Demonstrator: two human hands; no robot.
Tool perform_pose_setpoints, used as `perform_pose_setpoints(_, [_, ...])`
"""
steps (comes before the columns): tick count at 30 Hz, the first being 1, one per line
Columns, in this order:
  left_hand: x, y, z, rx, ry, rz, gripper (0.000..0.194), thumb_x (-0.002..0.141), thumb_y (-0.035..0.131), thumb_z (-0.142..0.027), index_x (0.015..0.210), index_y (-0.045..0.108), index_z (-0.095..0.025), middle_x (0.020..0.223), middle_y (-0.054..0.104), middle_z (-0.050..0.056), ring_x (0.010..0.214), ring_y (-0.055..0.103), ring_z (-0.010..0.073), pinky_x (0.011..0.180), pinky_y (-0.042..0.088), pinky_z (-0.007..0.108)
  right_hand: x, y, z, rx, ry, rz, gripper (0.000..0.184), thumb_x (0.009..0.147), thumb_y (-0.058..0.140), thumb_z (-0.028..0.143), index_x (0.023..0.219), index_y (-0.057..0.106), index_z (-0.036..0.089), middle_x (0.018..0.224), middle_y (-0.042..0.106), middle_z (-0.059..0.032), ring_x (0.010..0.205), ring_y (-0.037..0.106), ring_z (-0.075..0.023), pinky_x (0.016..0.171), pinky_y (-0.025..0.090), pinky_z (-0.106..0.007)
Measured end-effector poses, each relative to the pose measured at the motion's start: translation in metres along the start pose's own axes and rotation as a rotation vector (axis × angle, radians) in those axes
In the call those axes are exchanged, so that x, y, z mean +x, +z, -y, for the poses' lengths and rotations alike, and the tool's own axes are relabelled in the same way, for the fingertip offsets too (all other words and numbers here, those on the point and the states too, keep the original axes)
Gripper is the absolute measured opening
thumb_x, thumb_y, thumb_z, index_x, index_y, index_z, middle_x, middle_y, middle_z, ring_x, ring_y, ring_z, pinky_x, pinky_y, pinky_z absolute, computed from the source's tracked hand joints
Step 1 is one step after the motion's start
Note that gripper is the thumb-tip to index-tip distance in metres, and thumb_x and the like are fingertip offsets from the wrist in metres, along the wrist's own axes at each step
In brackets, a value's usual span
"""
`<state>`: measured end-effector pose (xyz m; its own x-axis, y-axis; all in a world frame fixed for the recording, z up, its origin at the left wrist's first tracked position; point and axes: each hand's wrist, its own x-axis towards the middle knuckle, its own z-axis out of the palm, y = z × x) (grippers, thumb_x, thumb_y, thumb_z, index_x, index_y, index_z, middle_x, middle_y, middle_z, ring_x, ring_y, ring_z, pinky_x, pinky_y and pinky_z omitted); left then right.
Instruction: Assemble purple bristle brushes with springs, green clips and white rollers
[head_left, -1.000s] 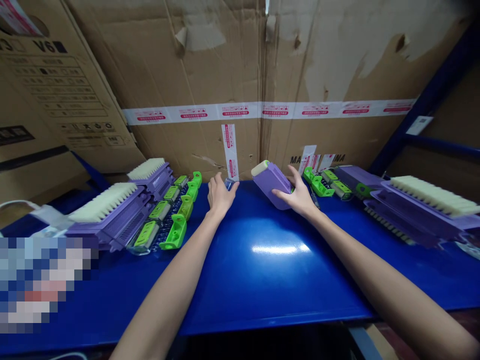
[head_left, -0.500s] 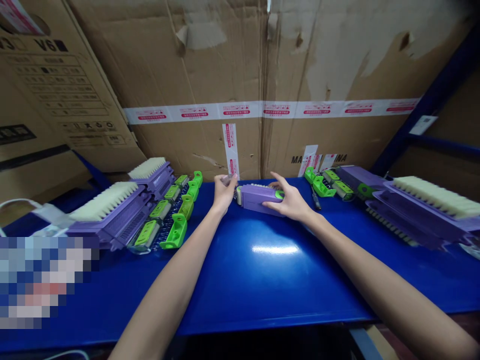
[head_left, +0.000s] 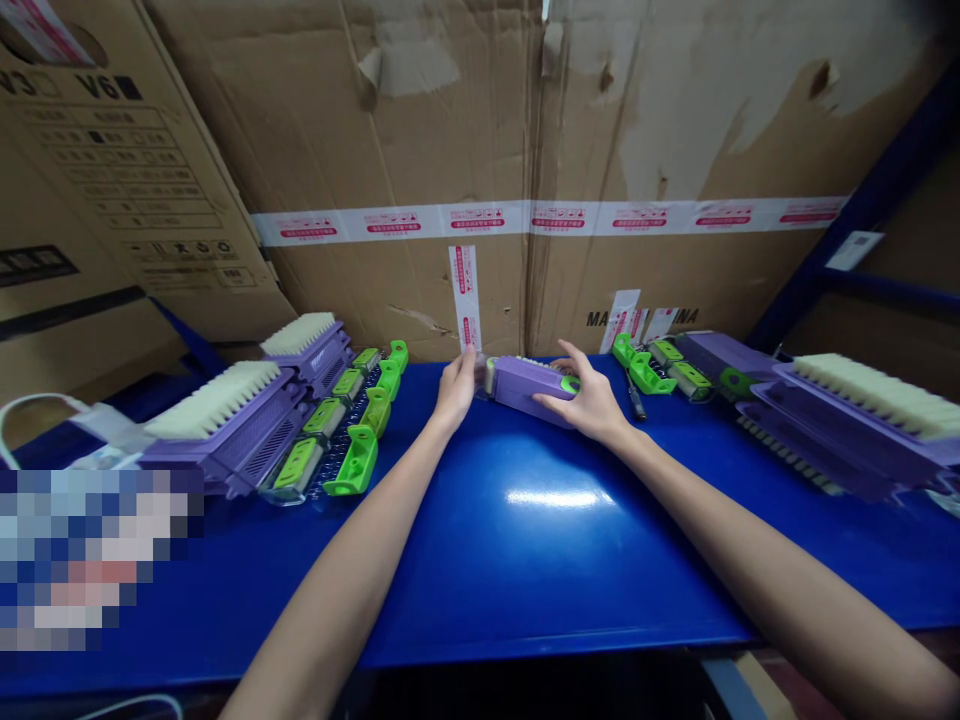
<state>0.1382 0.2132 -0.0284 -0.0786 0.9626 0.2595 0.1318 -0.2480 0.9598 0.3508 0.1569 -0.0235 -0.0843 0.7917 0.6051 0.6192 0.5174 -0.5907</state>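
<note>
My right hand (head_left: 594,402) grips the right end of a purple plastic brush block (head_left: 529,384), thumb on its near side and fingers spread behind. A pale row shows along the block's far top edge, and green patches mark its ends. At its left end, my left hand (head_left: 456,392) closes its fingertips on a small clear plastic piece (head_left: 481,374). That piece lies against or just beside the block's end; I cannot tell whether it is fitted on. The fingers partly hide it.
On the left stand purple brush blocks with cream bristles (head_left: 223,398), green-and-clear pieces (head_left: 321,422) and bright green brackets (head_left: 352,460). More brush blocks (head_left: 874,395), green brackets (head_left: 645,370) and a dark screwdriver-like tool (head_left: 635,398) lie right. Cardboard (head_left: 390,160) walls the blue table's (head_left: 555,580) back.
The purple brush block has turned from upright-tilted to lying nearly level, in my right hand. My left hand has moved right, bringing the clear piece to the block's left end.
</note>
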Motion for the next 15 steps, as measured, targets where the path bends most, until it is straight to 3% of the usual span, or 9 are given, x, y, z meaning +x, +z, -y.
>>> perform_pose_setpoints(3, [-0.0011, 0.0008, 0.0002, -0.022, -0.020, 0.042, 0.051, 0.085, 0.048, -0.060, 0.105, 0.066, -0.016, 0.099, 0.072, 0.011, 0.095, 0.066, 0.0224, 0.082, 0.052, 0.035, 0.0012, -0.0026, -0.0018, -0.002, 0.004, 0.002, 0.086, 0.068, 0.074, 0.043, 0.141, 0.036, 0.021, 0.114, 0.065, -0.0105, 0.106, 0.062, -0.0271, 0.093, 0.048, -0.043])
perform_pose_setpoints(15, [-0.0060, 0.0018, 0.0017, 0.028, 0.166, -0.022, 0.047, 0.086, 0.053, -0.051, 0.114, 0.064, -0.015, 0.113, 0.069, 0.013, 0.107, 0.063, 0.0253, 0.092, 0.049, 0.039, 0.0034, -0.0036, 0.0033, -0.079, 0.039, 0.082, 0.090, 0.070, 0.072, 0.044, 0.145, 0.030, 0.021, 0.118, 0.064, -0.0114, 0.107, 0.062, -0.0300, 0.093, 0.048, -0.046])
